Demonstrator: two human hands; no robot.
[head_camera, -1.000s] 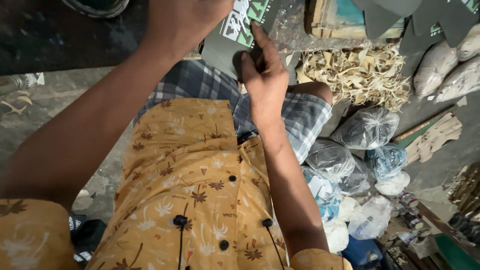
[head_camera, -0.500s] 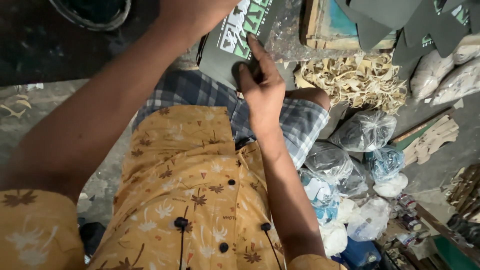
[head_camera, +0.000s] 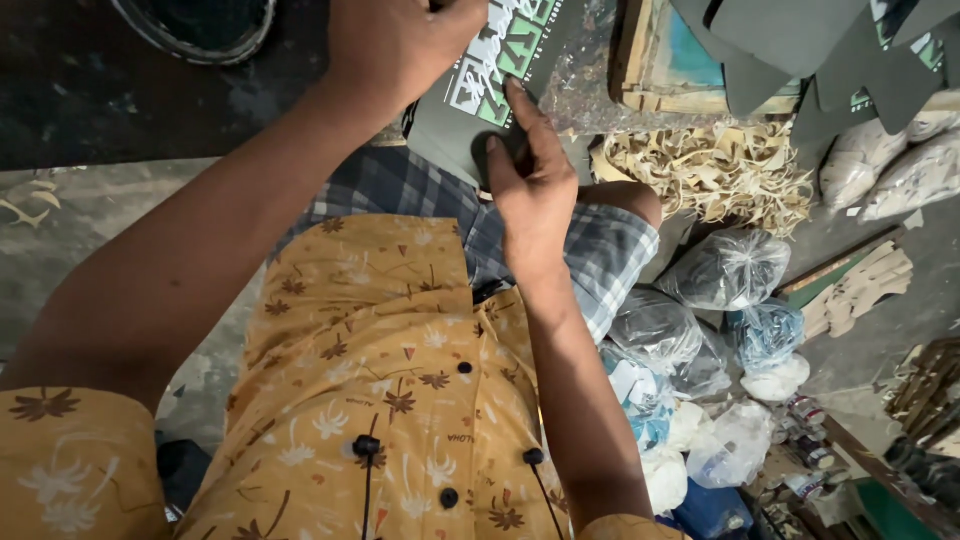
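Left hand (head_camera: 395, 45) clamps the upper edge of a dark grey flat panel with a green-and-white printed design (head_camera: 480, 95), fingers wrapped over it. Right hand (head_camera: 535, 190) lies flat on the panel's lower part, index finger stretched along the print, thumb at the near edge, so pressing, not gripping. The hands are apart, one at each end of the panel. The panel sits over the person's lap, above the blue checked shorts (head_camera: 590, 250).

To do this well, probably keep the left grip firm so the panel cannot slide, and press with the right fingertips evenly along the print edge.

Containers: several knotted clear plastic bags (head_camera: 725, 270) are piled on the floor to the right; contents are dark or whitish, kind unclear. White sacks (head_camera: 900, 170) are at far right. A wooden frame with a teal centre (head_camera: 670, 60) lies beside a heap of pale curled offcuts (head_camera: 710, 165). A dark round basin (head_camera: 200, 25) shows top left, contents hidden.
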